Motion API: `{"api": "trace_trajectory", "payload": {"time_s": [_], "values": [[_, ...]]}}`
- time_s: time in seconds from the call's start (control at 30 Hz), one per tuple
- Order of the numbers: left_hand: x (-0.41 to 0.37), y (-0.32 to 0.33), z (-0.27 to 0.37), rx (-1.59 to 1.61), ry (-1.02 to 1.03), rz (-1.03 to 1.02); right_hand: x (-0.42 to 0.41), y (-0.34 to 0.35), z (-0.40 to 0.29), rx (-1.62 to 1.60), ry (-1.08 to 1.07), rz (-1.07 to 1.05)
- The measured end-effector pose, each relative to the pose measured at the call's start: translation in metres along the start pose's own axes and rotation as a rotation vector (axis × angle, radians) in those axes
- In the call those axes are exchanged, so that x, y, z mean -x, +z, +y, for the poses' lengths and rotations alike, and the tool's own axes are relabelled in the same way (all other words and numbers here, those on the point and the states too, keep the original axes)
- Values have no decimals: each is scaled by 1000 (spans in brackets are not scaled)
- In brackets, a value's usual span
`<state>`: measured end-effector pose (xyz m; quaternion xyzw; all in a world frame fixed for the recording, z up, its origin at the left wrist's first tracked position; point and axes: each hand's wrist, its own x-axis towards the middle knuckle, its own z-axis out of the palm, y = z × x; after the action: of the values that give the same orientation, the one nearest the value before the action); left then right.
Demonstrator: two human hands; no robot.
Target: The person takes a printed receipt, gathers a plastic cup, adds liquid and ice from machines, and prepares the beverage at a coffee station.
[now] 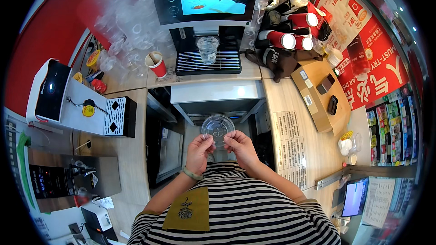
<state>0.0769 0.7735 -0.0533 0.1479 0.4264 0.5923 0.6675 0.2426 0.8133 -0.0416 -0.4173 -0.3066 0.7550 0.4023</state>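
Observation:
Between my two hands is a round clear plastic cup lid (218, 126), held up in front of my body. My left hand (200, 151) pinches its near left edge between thumb and fingers. On the near right edge, my right hand (242, 148) grips it the same way. Beyond the lid, a clear plastic cup (208, 50) stands upright on the slotted drip tray (224, 67) of a coffee machine (204, 3) with a lit screen. The cup seems to contain something clear, and it bears a small label.
A red paper cup (156, 64) stands left of the drip tray, beside stacked clear cups (126, 23). A steam-wand machine (81, 102) occupies the left counter. On the right counter (272, 98) lie a cardboard box (318, 98) and taped printed sheets (289, 149). Red cup stacks (277, 39) lie behind.

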Motion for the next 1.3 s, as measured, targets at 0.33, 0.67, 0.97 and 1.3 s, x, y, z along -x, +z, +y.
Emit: {"api": "trace_trajectory", "payload": {"time_s": [0.33,0.67,0.97,1.3], "values": [[1,-4,0,2,-2,-9,1,5,0,0,-21,-8],[3,1,2,-27,-11,-9,4,4,-1,-56,-10,19],[4,-1,0,-24,-16,-1,4,4,1,-86,2,24],[4,-3,0,-10,-15,15,2,3,5,-83,11,9]]}}
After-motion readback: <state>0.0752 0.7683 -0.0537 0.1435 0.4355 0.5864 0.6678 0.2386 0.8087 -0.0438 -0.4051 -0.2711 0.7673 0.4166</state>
